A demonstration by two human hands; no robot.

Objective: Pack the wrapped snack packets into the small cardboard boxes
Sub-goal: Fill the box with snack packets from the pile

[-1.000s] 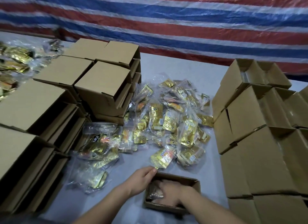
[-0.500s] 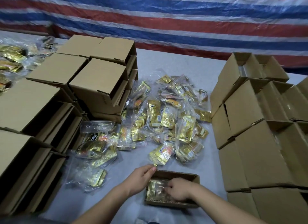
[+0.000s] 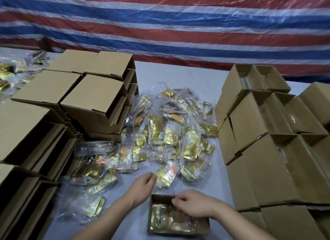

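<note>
A striped tarpaulin (image 3: pixel 178 25) in red, blue and white hangs as the back wall, right behind the table (image 3: pixel 178 75), whose pale grey top runs up to it. On the table, left of the heap of packets, stand stacks of closed cardboard boxes (image 3: pixel 92 100), some lying on their sides. Right of the heap rise stacks of open boxes (image 3: pixel 259 132), their mouths upward, with clear plastic glinting inside a few. The heap of snack packets (image 3: pixel 166 132) itself, gold foil in clear wrap, spreads over the middle of the table between the two stacks. More packets (image 3: pixel 10 73) lie far left of the heap, behind the closed boxes. Just in front of the heap sits one small open box (image 3: pixel 155 197), gold packets already lying flat inside it. The right hand (image 3: pixel 194 204) hovers over this box, fingers loosely curled, gripping nothing I can make out. The left hand (image 3: pixel 142 186) reaches to the heap's near edge, its fingers touching a gold packet (image 3: pixel 167 174) there; whether they pinch it I cannot tell.
</note>
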